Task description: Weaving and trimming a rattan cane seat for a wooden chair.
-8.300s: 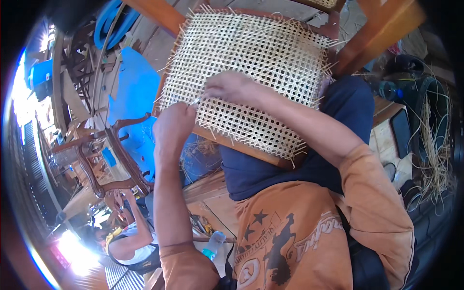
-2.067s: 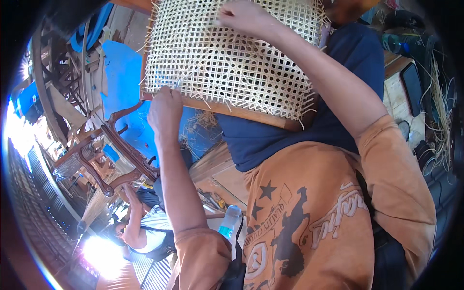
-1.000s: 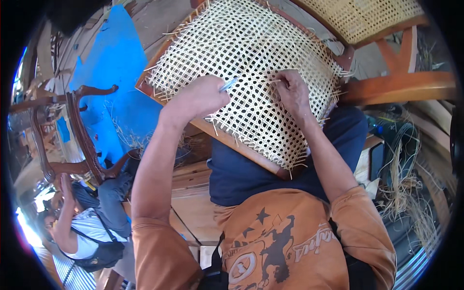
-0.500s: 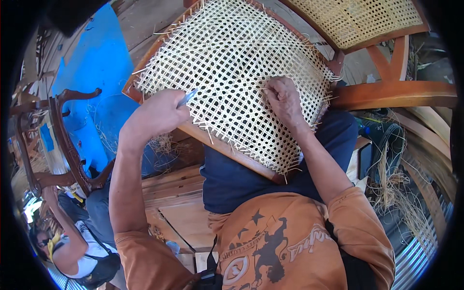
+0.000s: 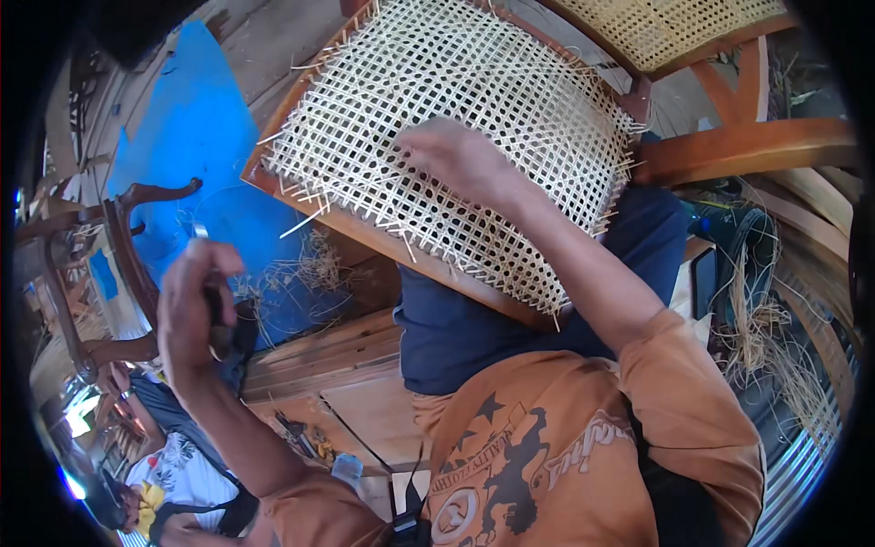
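Observation:
A wooden-framed seat of woven cane (image 5: pixel 360 91), bristling with strand ends along its edges, lies across my lap. My left hand (image 5: pixel 196 296) is out beside the seat’s left side, over the blue sheet, closed around a slim tool (image 5: pixel 200 232) with a shiny metal tip. My right hand (image 5: pixel 451 159) is over the middle of the weave, fingers bent and blurred; whether they hold a strand I cannot make out.
A second caned chair (image 5: pixel 684 32) sits at upper right, a carved dark chair frame (image 5: pixel 128 255) at left. A blue sheet (image 5: pixel 182 118) lies beside me. Another person (image 5: pixel 178 479) is at lower left. Loose cane fibres (image 5: pixel 766 337) hang at right, near a bottle (image 5: pixel 346 469) and wood offcuts.
My left hand has pulled away from the seat, out to the left, still with the tool. My right hand has moved left and up across the weave.

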